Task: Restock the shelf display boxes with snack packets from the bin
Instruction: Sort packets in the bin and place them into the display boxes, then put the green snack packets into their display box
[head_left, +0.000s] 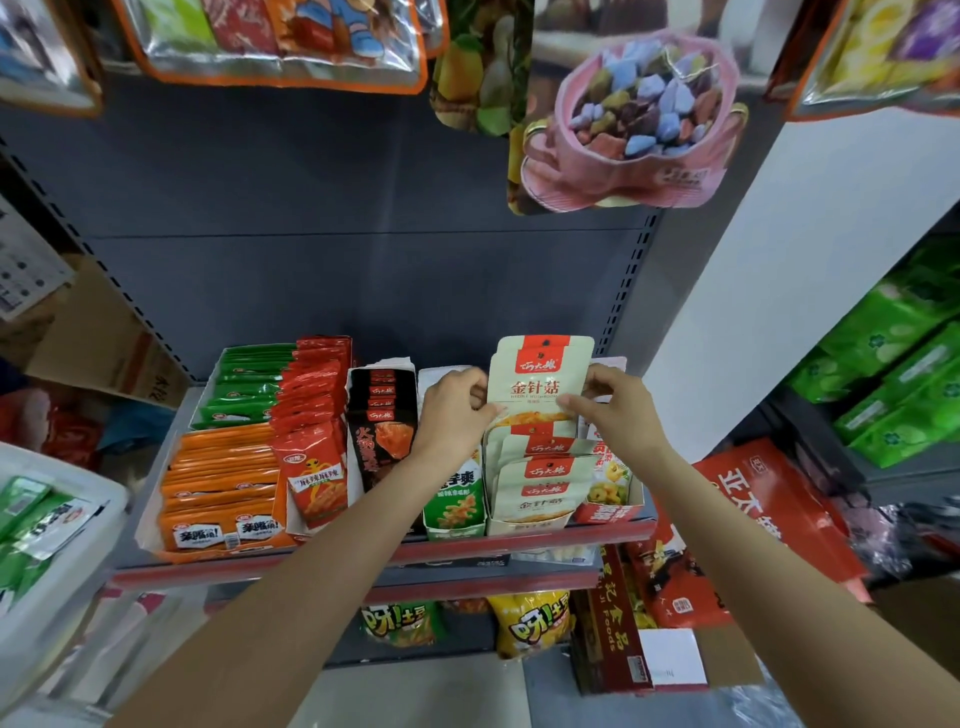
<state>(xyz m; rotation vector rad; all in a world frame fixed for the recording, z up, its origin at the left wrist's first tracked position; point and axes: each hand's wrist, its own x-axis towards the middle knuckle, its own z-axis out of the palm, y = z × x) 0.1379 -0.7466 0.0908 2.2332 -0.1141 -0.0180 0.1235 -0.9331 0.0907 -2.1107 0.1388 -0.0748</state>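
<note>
Grey shelving (363, 291) backs a shelf with a red front edge (384, 558), on which open display boxes of snack packets stand side by side. Both hands hold a cream packet with a red label (540, 376) upright above the rear of the cream display box (535, 488). Left hand (454, 410) pinches the packet's left edge; right hand (610, 405) pinches its right edge. Orange packets (223, 483), red packets (311, 415) and a black box (382, 426) stand to the left. White bin (57, 525) sits at far left, holding green packets (31, 519).

2 bare arms stretched forward, left hand (453, 402) and right hand (605, 402) level, each grip pinching, fingers curled
</note>
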